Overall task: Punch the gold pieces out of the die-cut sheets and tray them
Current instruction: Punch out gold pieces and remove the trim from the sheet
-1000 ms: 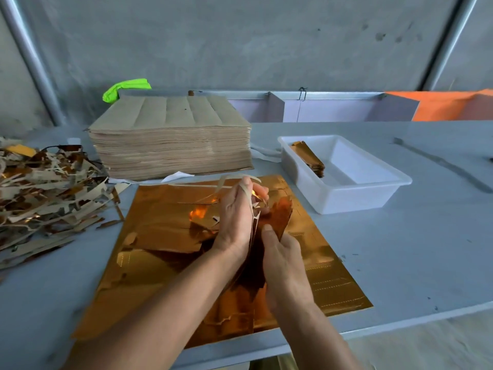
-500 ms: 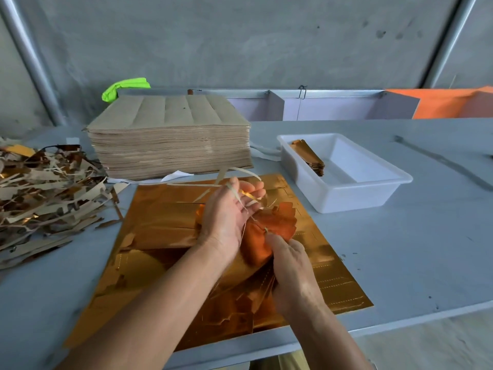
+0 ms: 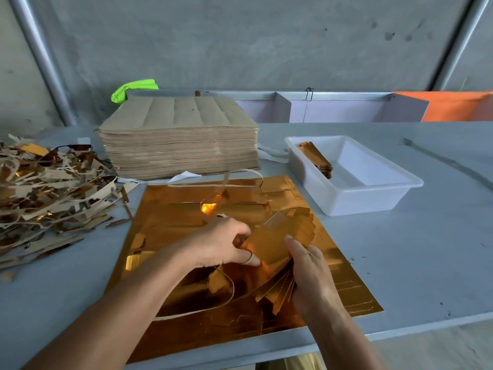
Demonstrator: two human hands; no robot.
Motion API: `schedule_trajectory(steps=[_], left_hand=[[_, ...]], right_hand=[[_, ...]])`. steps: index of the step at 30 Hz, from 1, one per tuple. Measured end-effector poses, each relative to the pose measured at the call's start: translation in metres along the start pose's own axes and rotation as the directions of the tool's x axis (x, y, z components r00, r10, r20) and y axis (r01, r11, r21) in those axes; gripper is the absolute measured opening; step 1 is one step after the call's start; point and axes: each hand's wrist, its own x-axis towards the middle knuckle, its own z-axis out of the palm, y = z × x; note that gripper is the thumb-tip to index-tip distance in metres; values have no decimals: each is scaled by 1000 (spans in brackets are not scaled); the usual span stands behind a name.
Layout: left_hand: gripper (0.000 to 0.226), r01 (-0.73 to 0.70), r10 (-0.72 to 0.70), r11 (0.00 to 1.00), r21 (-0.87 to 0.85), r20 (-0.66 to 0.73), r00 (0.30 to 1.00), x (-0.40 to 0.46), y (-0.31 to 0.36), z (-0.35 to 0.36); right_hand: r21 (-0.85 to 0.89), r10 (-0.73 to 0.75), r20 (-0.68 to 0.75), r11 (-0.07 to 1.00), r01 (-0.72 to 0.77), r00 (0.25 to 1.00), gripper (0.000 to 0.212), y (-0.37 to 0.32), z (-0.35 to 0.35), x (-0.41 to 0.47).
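Gold pieces (image 3: 277, 244), a fanned thin stack, sit at centre over the gold sheet (image 3: 344, 287), held btwn both hands: left hand (image 3: 224, 244) curls fingers on the near-left edge, right hand (image 3: 309, 271) cups under the right side. Risk: slick foil cards could slide out & fan apart, or the scrap strip (image 3: 226, 284) looping at 6 o'clock snags. Tray (image 3: 373, 198), smooth white plastic, at 2 o'clock; kraft stack (image 3: 178, 145) at 11; curly offcuts (image 3: 50, 188) at 9.

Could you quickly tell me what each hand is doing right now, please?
Left hand: grips the gold pieces, thumb on top.
Right hand: holds the same gold pieces from the right.
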Motion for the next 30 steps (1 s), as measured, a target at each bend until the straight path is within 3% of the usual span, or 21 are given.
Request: schedule_trajectory(steps=[2,4,7,11,17,20,22,25,28,30], left_hand=[[29,14,-12,998,-67,25,1000,1,-5,3],[28,27,-32,990,-141,-37,999,2,-7,5],[23,39,-87,963,-265,-171,981,4,-11,9],[30,-11,-128,931,-365,-354,926,7,-10,16],[39,-42,-87,944,-329,-370,925,4,-14,12],[25,10,-175,943,-332,-469,866,0,-24,6],[27,77,-192,972,-221,-566,802,-5,-35,1],[26,207,-135,977,44,-625,769,-12,-48,-4],[17,126,-48,988,91,-591,806,-17,-46,-8],[20,-19,-46,991,-132,-471,881,-21,-32,-11]], right_hand=[[-5,-6,-17,1000,6,1000,37,2,1,-2],[-88,-60,-22,994,58,998,39,7,2,-4],[-241,-146,51,958,155,988,69,14,4,-5],[-230,-266,160,927,297,951,42,14,17,-12],[-224,-206,-21,955,196,978,13,16,17,-6],[-94,-133,-126,988,121,983,16,13,6,-7],[-46,-117,-216,993,110,969,18,9,-3,-7],[-29,-140,-319,990,138,937,21,2,-14,-6],[-58,-182,-336,983,172,924,23,0,-16,-4],[-83,-193,-339,981,175,921,22,2,-14,-2]])
